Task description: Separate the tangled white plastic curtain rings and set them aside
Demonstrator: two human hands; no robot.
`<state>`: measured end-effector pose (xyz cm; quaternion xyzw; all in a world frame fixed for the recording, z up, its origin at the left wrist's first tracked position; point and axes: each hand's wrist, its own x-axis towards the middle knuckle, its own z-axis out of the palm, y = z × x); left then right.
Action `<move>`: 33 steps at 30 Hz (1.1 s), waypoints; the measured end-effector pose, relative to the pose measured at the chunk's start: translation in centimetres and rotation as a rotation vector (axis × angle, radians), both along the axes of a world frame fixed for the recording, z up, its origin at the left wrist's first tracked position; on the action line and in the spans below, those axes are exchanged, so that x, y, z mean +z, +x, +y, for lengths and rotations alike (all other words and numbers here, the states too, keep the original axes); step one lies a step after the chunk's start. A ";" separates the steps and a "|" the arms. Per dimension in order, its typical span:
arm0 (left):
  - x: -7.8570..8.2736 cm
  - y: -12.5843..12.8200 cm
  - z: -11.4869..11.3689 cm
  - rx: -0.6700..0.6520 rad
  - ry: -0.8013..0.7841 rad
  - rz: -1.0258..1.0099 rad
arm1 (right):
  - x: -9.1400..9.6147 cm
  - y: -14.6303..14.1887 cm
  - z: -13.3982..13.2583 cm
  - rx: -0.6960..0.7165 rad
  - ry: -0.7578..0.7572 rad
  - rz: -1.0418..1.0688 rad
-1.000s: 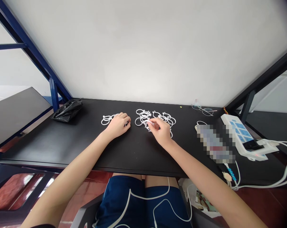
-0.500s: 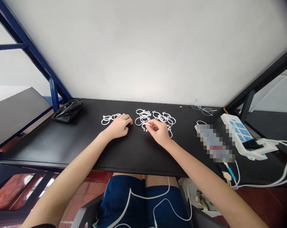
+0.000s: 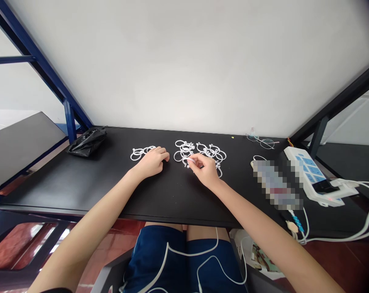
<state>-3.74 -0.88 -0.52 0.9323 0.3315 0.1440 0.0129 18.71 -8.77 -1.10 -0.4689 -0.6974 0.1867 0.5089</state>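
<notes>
Right hand [image 3: 203,166] pinches a white loop [image 3: 190,159] at the desk [image 3: 178,195]

From where I stand, I take the sitter's edge of the desk as six o'clock. The right hand is just past twelve o'clock, thumb and fingertips closed on the loop, the other fingers curled in. That loop lies at the near side of the main heap [image 3: 184,149], a tangle of white loops with small knots. The heap spreads from twelve to one o'clock, partly hidden behind the hand.

The left hand [image 3: 152,162] rests towards eleven o'clock, palm down, fingers loosely bent, thumb apart from the forefinger. Its underside is hidden, so I can't tell whether it holds anything. Just beyond its knuckles, at its ten o'clock, lies a smaller bunch [image 3: 137,153] of overlapping loops, well apart from the heap.

A crumpled black bag [image 3: 88,142] sits out at ten o'clock. Glasses [image 3: 266,143] lie at two, near the wall [image 3: 184,73]. At three are a blurred phone [image 3: 274,183] and, beyond it, a power strip [image 3: 309,175] with a plug [image 3: 345,186] in it.
</notes>
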 end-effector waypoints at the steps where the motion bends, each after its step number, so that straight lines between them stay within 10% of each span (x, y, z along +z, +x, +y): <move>1: 0.0 0.0 0.0 0.000 0.001 -0.002 | 0.0 0.0 0.0 0.000 0.003 -0.001; 16: 0.1 -1.1 1.1 -0.012 -0.099 -0.139 | 0.0 0.1 0.0 -0.002 0.009 0.000; 22: 0.9 -5.3 3.5 0.219 -0.262 -0.435 | -0.1 0.1 0.0 0.000 0.022 -0.007; 33: 1.3 -5.3 2.9 0.181 -0.416 -0.225 | 0.1 0.2 -0.1 0.002 0.047 -0.021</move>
